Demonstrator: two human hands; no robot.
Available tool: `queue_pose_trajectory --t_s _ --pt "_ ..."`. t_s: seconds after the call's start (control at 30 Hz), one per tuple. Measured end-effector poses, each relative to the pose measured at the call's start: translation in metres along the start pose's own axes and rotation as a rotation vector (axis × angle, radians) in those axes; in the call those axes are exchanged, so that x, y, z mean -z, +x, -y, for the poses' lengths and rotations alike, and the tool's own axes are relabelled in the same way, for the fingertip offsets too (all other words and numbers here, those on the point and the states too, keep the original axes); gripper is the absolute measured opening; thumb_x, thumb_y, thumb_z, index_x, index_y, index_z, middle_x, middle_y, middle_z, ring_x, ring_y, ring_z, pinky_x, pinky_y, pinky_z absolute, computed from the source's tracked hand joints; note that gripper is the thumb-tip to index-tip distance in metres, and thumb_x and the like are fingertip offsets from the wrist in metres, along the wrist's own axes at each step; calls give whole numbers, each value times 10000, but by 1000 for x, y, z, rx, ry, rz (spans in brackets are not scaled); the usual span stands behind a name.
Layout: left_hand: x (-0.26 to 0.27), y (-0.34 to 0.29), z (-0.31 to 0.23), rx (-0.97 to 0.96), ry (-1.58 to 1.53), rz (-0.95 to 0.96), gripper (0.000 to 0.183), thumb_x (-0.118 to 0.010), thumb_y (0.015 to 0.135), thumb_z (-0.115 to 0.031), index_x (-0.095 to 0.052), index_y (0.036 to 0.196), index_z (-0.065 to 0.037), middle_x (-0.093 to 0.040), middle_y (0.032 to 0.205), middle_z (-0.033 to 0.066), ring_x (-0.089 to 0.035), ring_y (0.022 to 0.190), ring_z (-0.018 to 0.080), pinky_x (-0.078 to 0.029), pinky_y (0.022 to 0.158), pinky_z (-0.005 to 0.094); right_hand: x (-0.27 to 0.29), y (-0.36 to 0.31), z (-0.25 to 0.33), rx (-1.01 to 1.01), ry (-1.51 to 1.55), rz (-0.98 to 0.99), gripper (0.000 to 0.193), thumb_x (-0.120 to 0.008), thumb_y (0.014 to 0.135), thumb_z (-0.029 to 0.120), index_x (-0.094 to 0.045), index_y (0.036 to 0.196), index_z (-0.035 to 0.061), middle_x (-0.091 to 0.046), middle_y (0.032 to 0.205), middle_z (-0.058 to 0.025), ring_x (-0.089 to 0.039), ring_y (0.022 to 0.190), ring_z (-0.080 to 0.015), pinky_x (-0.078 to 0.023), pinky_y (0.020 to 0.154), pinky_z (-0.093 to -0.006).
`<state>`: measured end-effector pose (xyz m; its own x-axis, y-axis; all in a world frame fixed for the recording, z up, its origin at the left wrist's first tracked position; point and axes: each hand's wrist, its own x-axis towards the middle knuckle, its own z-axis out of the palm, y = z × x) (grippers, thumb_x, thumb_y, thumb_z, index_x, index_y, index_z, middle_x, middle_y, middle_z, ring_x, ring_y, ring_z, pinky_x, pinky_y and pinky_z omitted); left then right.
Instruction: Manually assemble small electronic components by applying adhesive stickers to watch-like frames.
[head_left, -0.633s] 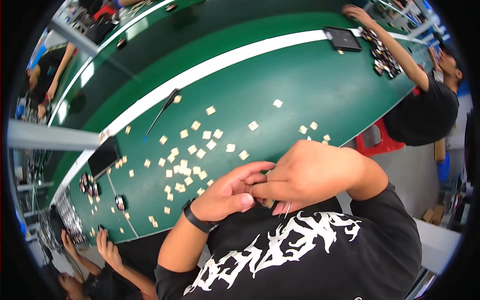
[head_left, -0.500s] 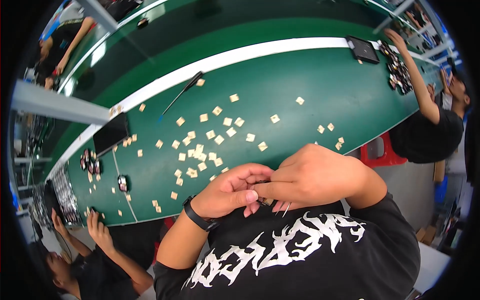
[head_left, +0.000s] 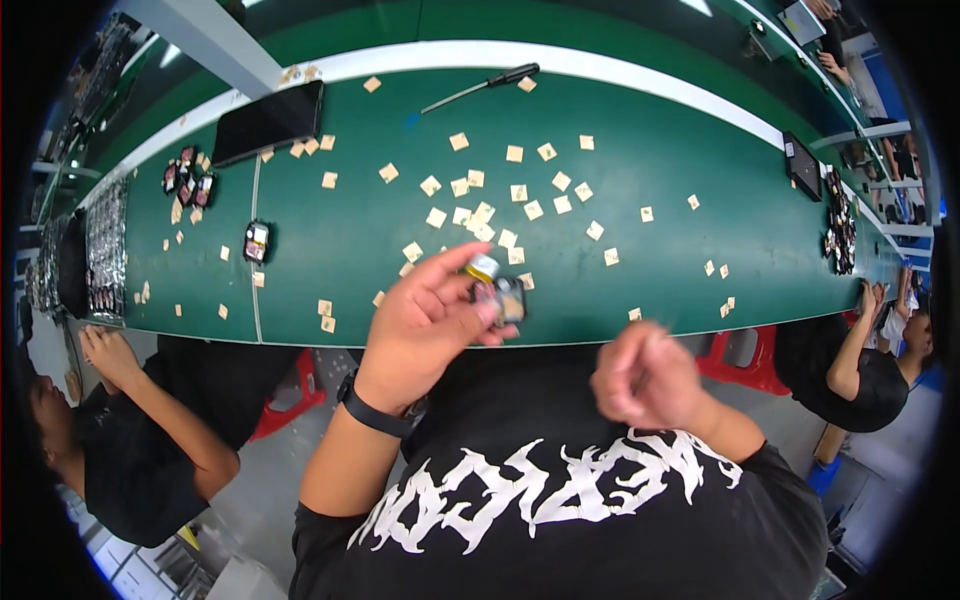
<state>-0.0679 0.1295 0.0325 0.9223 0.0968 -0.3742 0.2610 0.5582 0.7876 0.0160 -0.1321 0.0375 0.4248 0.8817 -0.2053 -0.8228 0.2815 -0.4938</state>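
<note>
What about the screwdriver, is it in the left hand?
No, the screwdriver lies on the green table while the left hand holds a small dark part.

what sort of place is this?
Probably a factory assembly workshop: a long green workbench strewn with small pale squares, a screwdriver lying among the work, and co-workers at the same bench on both sides.

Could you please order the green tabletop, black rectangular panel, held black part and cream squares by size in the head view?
Green tabletop
Black rectangular panel
Held black part
Any single cream square
</note>
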Motion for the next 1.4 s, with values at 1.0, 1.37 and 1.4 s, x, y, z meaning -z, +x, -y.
queue_pose_trajectory --t_s 1.0,1.37,1.4 --pt "-14 9 50 -509 481 -467 167 -617 974 3 -629 1131 58 -697 976 91 -690 831 106 -549 721 239 -25 80 -21 256 -1867 -348 170 -626 959 138 -495 925 35 -622 655 -154 -623 546 -361 -465 481 -463" --pt "-4 8 47 -435 293 -346 274 -584 993 -18 -596 1247 84 -670 1029 121 -687 872 163 -570 774 296 -29 81 -16 181 -908 -417 222 -683 935 35 -597 1137 2 -639 734 -14 -545 600 -60 -419 539 -232" --pt "-5 9 48 -480 346 -358 232 -601 972 -22 -641 1185 61 -671 956 126 -704 787 179 -546 692 286 -25 85 -12 257 -983 -302 267 -688 932 32 -605 1183 -2 -638 767 4 -535 631 -36 -412 553 -216"
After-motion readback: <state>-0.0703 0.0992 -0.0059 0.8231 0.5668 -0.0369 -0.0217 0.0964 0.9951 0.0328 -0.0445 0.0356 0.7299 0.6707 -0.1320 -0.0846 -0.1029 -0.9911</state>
